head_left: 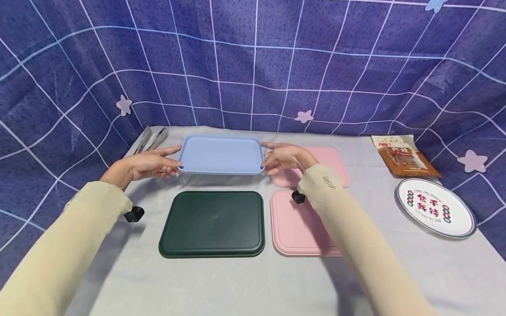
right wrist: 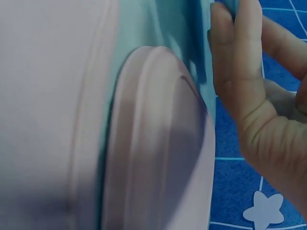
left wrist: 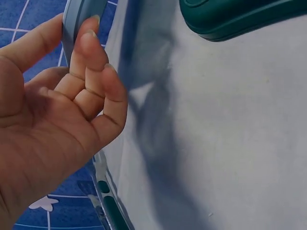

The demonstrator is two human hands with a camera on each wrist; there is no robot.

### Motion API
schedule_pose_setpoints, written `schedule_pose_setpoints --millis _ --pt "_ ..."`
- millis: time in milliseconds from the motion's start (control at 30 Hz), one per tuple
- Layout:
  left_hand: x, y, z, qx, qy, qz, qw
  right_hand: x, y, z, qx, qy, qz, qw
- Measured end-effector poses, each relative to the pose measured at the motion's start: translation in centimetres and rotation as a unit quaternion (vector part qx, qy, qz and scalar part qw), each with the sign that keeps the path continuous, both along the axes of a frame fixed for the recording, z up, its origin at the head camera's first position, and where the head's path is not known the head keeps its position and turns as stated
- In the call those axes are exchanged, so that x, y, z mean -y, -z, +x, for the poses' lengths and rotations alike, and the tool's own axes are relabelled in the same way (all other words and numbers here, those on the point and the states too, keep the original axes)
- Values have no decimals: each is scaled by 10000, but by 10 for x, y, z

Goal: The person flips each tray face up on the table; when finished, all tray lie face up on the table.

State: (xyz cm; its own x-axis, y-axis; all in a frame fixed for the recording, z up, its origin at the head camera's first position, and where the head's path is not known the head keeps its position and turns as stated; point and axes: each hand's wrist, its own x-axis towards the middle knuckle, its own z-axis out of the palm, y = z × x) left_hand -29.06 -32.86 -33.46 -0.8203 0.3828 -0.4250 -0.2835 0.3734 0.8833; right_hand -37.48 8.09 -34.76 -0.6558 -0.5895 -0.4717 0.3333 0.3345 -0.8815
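A light blue rectangular tray [head_left: 221, 156] with a raised rim is held up over the back of the table, its face tilted toward the head camera. At its left short edge, my left hand [head_left: 142, 167] pinches the rim between thumb and fingers. My right hand [head_left: 285, 158] grips the opposite short edge in the same way. In the left wrist view the tray's edge [left wrist: 82, 21] passes between thumb and fingertips. The right wrist view has the right hand [right wrist: 268, 100] at the top right, with most of the tray out of frame.
Below the tray lies a dark green rectangular board [head_left: 213, 224]. Two pink ones [head_left: 292, 237] lie to its right, one partly behind my right hand. Tongs [head_left: 152, 138] lie at the back left. A brown food packet [head_left: 407, 158] and a round printed plate [head_left: 435, 208] are far right.
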Motion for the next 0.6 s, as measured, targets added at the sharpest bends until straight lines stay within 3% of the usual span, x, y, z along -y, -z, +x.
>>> schedule_pose_setpoints --millis 333,600 --pt "-1 16 -3 92 -190 -377 9991 12 7 2 174 111 525 9984" --pt "2 29 -4 106 39 -487 9987 18 6 5 143 195 735 9970"
